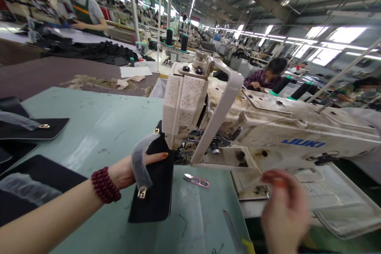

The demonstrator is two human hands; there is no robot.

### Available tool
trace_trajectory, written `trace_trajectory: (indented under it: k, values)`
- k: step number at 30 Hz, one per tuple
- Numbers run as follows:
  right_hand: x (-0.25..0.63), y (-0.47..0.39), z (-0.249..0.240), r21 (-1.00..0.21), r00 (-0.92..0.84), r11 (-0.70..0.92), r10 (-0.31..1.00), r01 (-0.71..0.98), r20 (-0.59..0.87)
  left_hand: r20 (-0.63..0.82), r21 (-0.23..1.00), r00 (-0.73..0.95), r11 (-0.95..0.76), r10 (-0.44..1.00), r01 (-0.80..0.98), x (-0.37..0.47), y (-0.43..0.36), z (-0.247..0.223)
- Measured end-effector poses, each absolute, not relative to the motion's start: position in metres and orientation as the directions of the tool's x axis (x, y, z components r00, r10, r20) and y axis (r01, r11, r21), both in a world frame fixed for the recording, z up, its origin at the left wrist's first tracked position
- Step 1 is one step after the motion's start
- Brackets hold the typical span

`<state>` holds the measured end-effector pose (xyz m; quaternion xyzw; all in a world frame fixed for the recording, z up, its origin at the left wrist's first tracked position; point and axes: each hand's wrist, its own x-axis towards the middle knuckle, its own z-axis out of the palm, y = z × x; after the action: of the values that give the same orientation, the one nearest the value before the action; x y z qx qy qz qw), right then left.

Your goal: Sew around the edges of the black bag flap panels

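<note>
Under the needle area of a worn white sewing machine (pixel 184 99) lies a black panel (pixel 154 202) with a plastic-wrapped handle (pixel 140 166) and gold fittings. My left hand (pixel 133 170) reaches beneath the handle, its index finger stretched out flat on the panel near the presser foot. To the right, my right hand (pixel 284 210) is raised in front of the machine bed, blurred by motion. Its fingers curl together near the bed's edge, and whatever they may hold cannot be made out.
Pink-handled thread snips (pixel 197 181) lie on the green tabletop (pixel 101 119), right of the panel. More black panels (pixel 50 127) with wrapped handles are at the left. A ruler-like strip (pixel 231 228) rests near the front edge. Other people work in the background.
</note>
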<state>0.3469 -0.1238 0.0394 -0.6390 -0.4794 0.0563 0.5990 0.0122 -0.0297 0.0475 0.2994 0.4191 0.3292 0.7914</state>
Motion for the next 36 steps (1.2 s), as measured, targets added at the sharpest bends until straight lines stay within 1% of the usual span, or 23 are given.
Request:
trace_trajectory:
  k: [1, 2, 4, 6, 8, 10, 13, 21, 28, 32, 36]
  values:
    - [0.309, -0.127, 0.025, -0.877, 0.330, 0.158, 0.884, 0.455, 0.331, -0.466, 0.750, 0.437, 0.606, 0.769, -0.265, 0.012, -0.029, 0.048]
    - [0.274, -0.128, 0.012, -0.932, 0.165, 0.075, 0.976, 0.355, 0.142, -0.467, 0.751, 0.436, 0.605, 0.769, -0.263, 0.012, -0.029, 0.049]
    - [0.223, -0.121, -0.003, -0.979, -0.059, -0.063, 0.995, 0.196, -0.076, -0.470, 0.750, 0.424, 0.604, 0.774, -0.270, 0.012, -0.029, 0.050]
    - [0.195, -0.108, -0.007, -0.983, -0.133, -0.164, 0.976, 0.085, -0.174, -0.473, 0.745, 0.416, 0.605, 0.777, -0.282, 0.012, -0.030, 0.050]
    - [0.184, -0.096, -0.005, -0.973, -0.158, -0.225, 0.960, 0.053, -0.231, -0.472, 0.744, 0.418, 0.605, 0.776, -0.283, 0.011, -0.031, 0.048]
    - [0.180, -0.090, -0.002, -0.966, -0.161, -0.248, 0.953, 0.067, -0.256, -0.477, 0.744, 0.432, 0.613, 0.766, -0.266, 0.011, -0.031, 0.046]
    - [0.177, -0.089, -0.001, -0.967, -0.141, -0.242, 0.958, 0.081, -0.252, -0.489, 0.743, 0.444, 0.625, 0.751, -0.239, 0.010, -0.029, 0.044]
    - [0.172, -0.084, 0.000, -0.981, -0.083, -0.178, 0.979, 0.081, -0.185, -0.416, 0.781, 0.403, 0.547, 0.815, -0.301, 0.016, -0.021, 0.051]
    - [0.171, -0.083, 0.000, -0.978, -0.072, -0.192, 0.978, 0.079, -0.198, -0.425, 0.786, 0.409, 0.553, 0.808, -0.276, 0.015, -0.019, 0.045]
    - [0.172, -0.082, 0.004, -0.979, -0.041, -0.162, 0.985, 0.125, -0.169, -0.431, 0.784, 0.406, 0.558, 0.806, -0.274, 0.014, -0.016, 0.041]
    - [0.168, -0.078, -0.001, -0.977, -0.024, -0.127, 0.991, 0.172, -0.133, -0.394, 0.791, 0.432, 0.539, 0.811, -0.291, 0.014, -0.016, 0.044]
